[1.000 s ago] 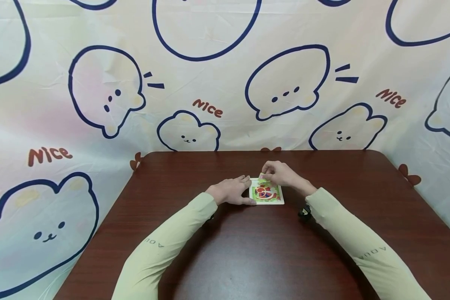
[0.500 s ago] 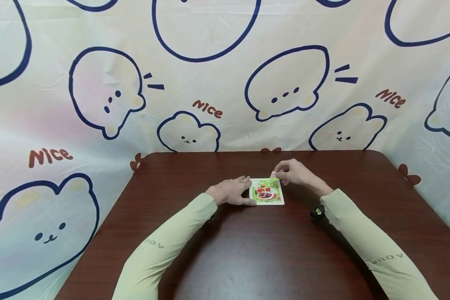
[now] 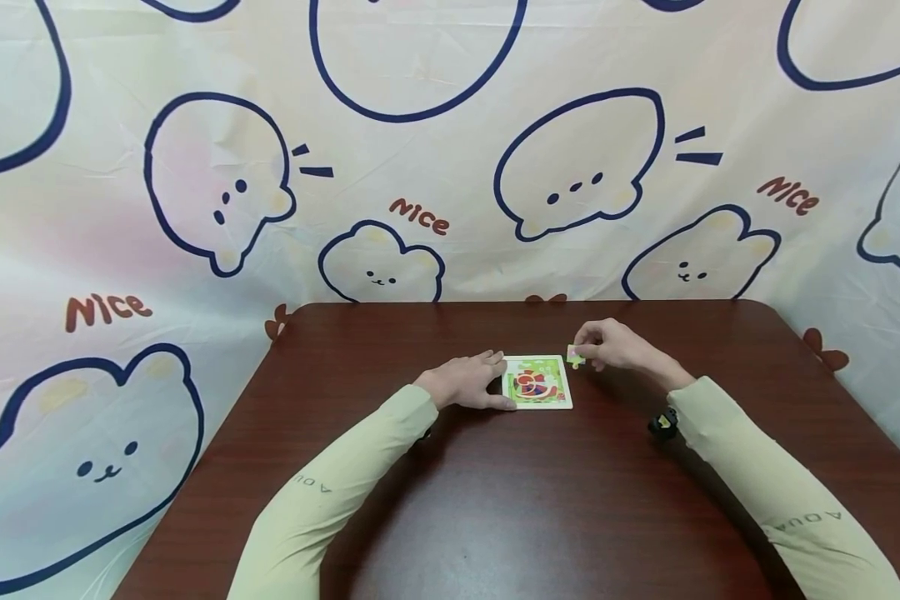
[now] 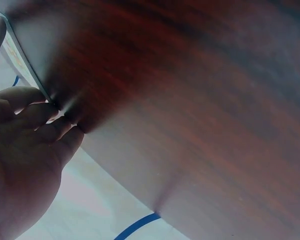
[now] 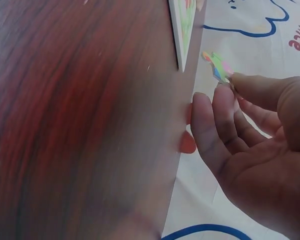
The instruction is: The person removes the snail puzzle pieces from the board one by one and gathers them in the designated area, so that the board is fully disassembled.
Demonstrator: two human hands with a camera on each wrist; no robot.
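Note:
A square jigsaw puzzle [image 3: 537, 407] with a white border and a green and red picture lies flat on the table. My left hand [image 3: 465, 382] rests along its left side, thumb at the near corner and fingers toward the far one. Beyond the puzzle's far right corner, my right hand [image 3: 617, 343] pinches a puzzle piece [image 3: 574, 357] between thumb and fingertips. That small green and pink puzzle piece [image 5: 217, 67] also shows in the right wrist view, held apart from the board. In the left wrist view, the left hand [image 4: 35, 135] hides most of the puzzle.
A dark brown wooden table [image 3: 450, 517] extends around the puzzle on all sides. Behind it hangs a pale cloth [image 3: 465, 167] printed with cartoon outlines. A dark watch-like device [image 3: 663, 423] sits at the right wrist.
My right hand has moved to the right with the puzzle piece, from over the puzzle's far edge to beside its far right corner. The left hand has stayed at the puzzle's left side.

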